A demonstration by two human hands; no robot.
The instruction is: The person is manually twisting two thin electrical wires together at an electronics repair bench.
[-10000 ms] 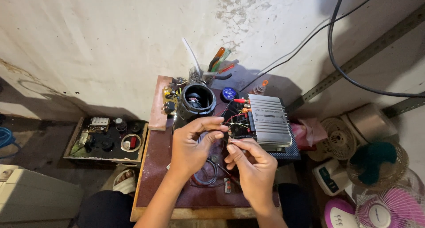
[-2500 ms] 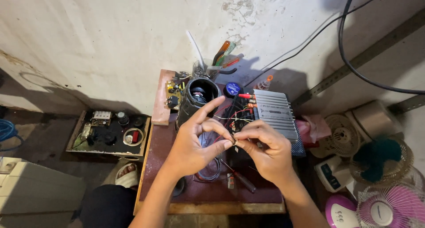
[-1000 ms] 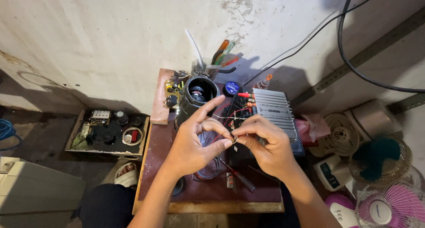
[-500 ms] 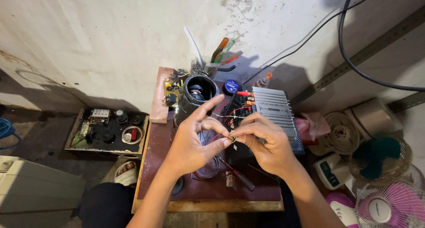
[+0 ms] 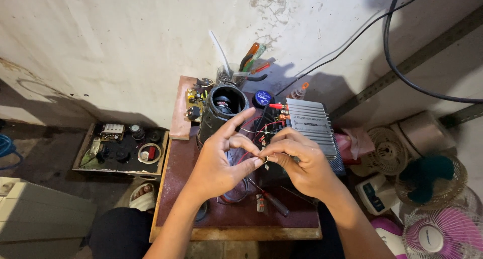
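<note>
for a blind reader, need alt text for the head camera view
Two bare hands, left hand and right hand, pinch thin wires together over a small brown table, beside a black speaker and a ribbed silver box.

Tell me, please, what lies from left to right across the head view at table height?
Parts tray → left hand → right hand → pale green fan → pink fan.

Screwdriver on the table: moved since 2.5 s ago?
No. The screwdriver lies at the same slant on the brown table, below the right hand, as before.
</note>
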